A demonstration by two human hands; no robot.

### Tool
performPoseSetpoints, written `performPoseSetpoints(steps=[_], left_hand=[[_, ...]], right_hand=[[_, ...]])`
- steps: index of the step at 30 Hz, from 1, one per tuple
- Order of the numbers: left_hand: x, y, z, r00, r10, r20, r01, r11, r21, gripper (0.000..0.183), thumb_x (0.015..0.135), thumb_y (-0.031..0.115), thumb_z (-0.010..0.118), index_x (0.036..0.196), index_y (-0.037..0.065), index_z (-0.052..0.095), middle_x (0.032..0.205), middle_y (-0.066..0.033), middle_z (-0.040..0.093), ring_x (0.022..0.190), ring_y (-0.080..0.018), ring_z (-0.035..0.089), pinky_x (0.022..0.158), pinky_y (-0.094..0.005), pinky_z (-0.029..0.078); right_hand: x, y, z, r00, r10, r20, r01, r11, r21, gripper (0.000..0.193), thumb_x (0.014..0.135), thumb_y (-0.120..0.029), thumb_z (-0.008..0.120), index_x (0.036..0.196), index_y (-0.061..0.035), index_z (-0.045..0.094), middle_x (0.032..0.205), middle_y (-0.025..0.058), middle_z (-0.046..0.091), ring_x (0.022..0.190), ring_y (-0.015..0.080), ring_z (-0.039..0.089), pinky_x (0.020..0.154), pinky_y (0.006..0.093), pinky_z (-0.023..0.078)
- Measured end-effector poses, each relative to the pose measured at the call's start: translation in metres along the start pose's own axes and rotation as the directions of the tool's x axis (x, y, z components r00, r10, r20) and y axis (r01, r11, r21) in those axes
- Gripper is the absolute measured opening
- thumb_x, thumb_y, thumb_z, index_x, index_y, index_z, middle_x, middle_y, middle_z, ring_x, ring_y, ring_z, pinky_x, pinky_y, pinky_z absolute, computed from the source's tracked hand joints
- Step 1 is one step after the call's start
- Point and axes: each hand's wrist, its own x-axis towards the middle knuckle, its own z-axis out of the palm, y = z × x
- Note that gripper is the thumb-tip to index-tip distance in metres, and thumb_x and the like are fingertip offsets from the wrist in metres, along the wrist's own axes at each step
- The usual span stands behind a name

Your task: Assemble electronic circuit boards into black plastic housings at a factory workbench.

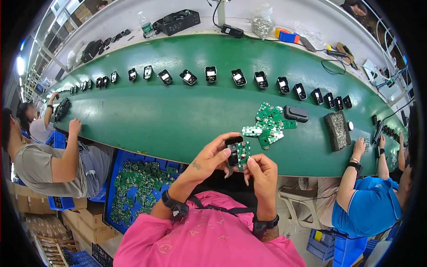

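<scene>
In front of me, over the table's near edge, my left hand [215, 155] is closed round a small black plastic housing [232, 147]. My right hand [262, 171] pinches the lower right side of a green circuit board [242, 153], which lies against the housing. Whether the board is seated in it I cannot tell. Just beyond my hands lies a loose pile of green circuit boards [269, 122]. A closed dark case [296, 114] rests beside that pile on the right.
A row of black housings with white patches [210, 74] curves across the green table [178, 107]. On the right stands a dark box of small metal parts [338, 131]. A blue bin [120, 178] of boards sits lower left. Co-workers sit at left [49, 167] and right [373, 207].
</scene>
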Motion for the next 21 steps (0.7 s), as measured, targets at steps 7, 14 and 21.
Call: performPoseSetpoints(steps=[7,14,21], left_hand=[[-0.009,0.005,0.008,1.0,-0.008,0.019,0.005,0.99,0.143,0.05,0.103,0.018,0.05,0.15,0.007,0.037,0.121,-0.011,0.057,0.074,-0.0159,0.067,0.057,-0.0242,0.055],[-0.008,-0.007,0.016,0.983,0.183,-0.034,-0.167,0.949,0.269,0.058,0.092,0.003,0.065,0.146,0.008,0.045,0.116,-0.0052,0.062,0.098,-0.0125,0.061,0.083,-0.0267,0.053],[-0.011,-0.006,0.024,0.912,0.408,-0.032,-0.282,0.685,0.672,0.053,0.089,-0.002,0.056,0.14,0.008,0.051,0.108,-0.0172,0.063,0.091,-0.0268,0.064,0.08,-0.0352,0.051]], right_hand=[[-0.007,-0.006,0.006,0.996,0.024,-0.086,-0.032,0.995,-0.091,0.017,0.1,-0.011,0.059,0.088,0.0004,0.062,0.068,0.0031,0.059,0.053,0.0064,0.051,0.044,0.0205,0.038],[-0.015,-0.018,0.012,0.989,0.115,0.097,-0.103,0.987,-0.126,0.016,0.099,-0.012,0.06,0.088,0.0002,0.062,0.068,0.002,0.059,0.051,0.0057,0.05,0.045,0.0207,0.038],[-0.012,-0.019,0.019,0.997,0.077,0.02,-0.064,0.928,-0.366,0.014,0.097,-0.008,0.063,0.088,0.0025,0.064,0.07,0.0031,0.063,0.055,0.006,0.055,0.047,0.0211,0.043]])
